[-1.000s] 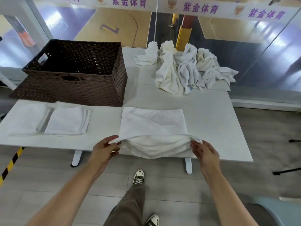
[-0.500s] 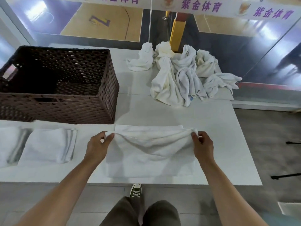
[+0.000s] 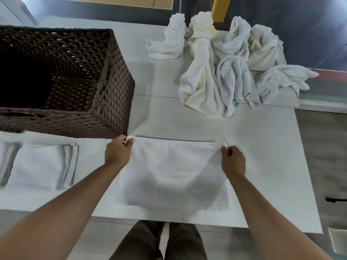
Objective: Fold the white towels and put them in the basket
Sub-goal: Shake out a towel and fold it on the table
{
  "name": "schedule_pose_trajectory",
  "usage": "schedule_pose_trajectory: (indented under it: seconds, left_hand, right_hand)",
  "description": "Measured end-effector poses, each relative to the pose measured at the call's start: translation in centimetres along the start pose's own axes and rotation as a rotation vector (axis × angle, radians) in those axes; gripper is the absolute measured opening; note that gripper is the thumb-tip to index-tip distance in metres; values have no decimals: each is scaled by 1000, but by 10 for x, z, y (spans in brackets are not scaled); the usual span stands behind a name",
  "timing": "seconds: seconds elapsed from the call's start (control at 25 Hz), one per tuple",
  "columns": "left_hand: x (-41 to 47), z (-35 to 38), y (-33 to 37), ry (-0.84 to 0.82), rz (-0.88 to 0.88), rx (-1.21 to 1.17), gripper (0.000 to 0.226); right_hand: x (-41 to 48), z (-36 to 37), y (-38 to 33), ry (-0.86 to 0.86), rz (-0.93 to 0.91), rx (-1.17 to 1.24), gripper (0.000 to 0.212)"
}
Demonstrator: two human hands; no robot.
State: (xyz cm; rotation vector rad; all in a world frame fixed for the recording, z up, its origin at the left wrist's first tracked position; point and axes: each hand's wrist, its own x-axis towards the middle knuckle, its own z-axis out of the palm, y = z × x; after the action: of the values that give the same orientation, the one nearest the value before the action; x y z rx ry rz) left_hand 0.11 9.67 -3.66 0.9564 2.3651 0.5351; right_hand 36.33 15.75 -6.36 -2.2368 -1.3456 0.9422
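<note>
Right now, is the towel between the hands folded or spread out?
Folded in half: left hand and right hand pinch corners of the towel at its far edge, over a second layer beneath.

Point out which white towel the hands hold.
The flat towel at the near edge, its far corners pinched by the left hand and right hand; the rest lie folded or crumpled, untouched.

White towel, dark brown woven basket, white table
</note>
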Motion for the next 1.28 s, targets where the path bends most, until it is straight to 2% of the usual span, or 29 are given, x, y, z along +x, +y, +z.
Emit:
schedule_pose_trajectory:
  seconds: [0.12,0.2,0.24,0.28,0.36,0.44,0.48,0.56,0.72,0.88,1.0,1.12,1.28]
  left_hand:
    - [6,17,1,53,-73,16,26]
    - [-2,23,-2,91,-83,-5,27]
    - [-11,25,-6,96,-52,-23,34]
    - [-23,27,-11,103,35,-5,41]
    - [-52,34,-24,74,296,203,48]
    - [-85,44,-36,-45,510,414,51]
    - [-102,50,-42,-119,562,481,53]
    - [-125,61,-49,-191,588,570,56]
    - [-111,73,-48,-189,591,628,63]
    - [-68,79,-35,-167,730,664,70]
    - [-36,82,-20,-119,829,653,67]
    - [-19,81,-7,-72,782,626,65]
    - [-29,68,-16,-109,708,558,62]
  right_hand:
    - [15,6,6,-29,-45,-47,31]
    - [18,10,6,8,-79,-52,18]
    - [18,12,5,54,-130,-86,19]
    - [15,16,4,99,-217,-147,29]
    - [6,22,0,92,-480,-288,47]
    - [-2,30,0,-61,-696,-432,54]
    - [-5,34,6,-137,-734,-495,55]
    - [-6,37,17,-208,-715,-582,56]
    - [-15,25,27,-172,-584,-643,53]
    - [-43,4,37,-177,-384,-637,55]
    - [-77,-4,53,-232,-254,-620,62]
    - [-122,5,70,-274,-212,-591,69]
    - [-147,18,72,-260,-141,-558,68]
